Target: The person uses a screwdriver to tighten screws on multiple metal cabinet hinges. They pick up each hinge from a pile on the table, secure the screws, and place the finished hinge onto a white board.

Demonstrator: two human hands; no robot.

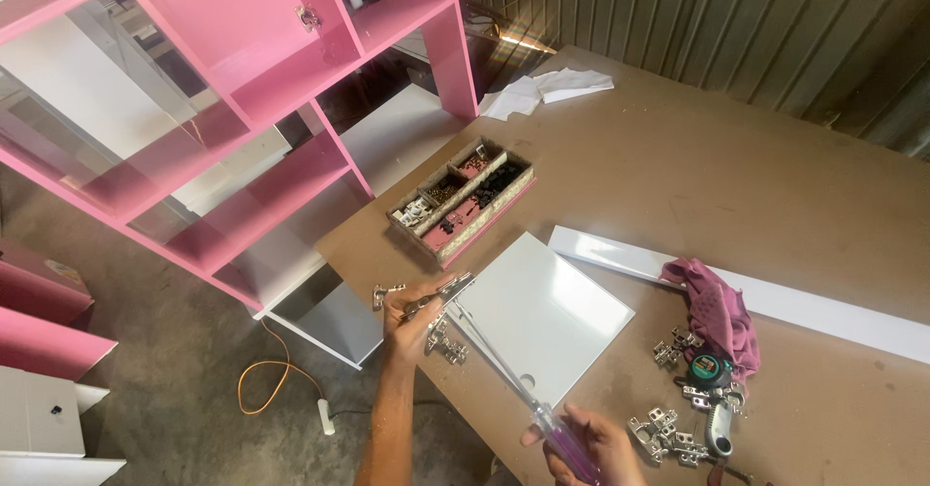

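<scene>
My left hand (412,313) holds a metal cabinet hinge (448,290) just above the near corner of a white square panel (542,313). My right hand (586,447) grips the purple transparent handle of a long screwdriver (504,365). Its shaft runs up and left, and its tip meets the hinge in my left hand. More metal hinges (448,346) lie on the brown worktable (678,176) right below my left hand.
A divided box of screws and fittings (463,198) sits beyond the panel. A long white strip (775,297), a pink rag (719,307), a tape measure (712,368) and several hinges (668,433) lie right. A pink shelf unit (252,89) stands left; an orange cable (266,379) lies on the floor.
</scene>
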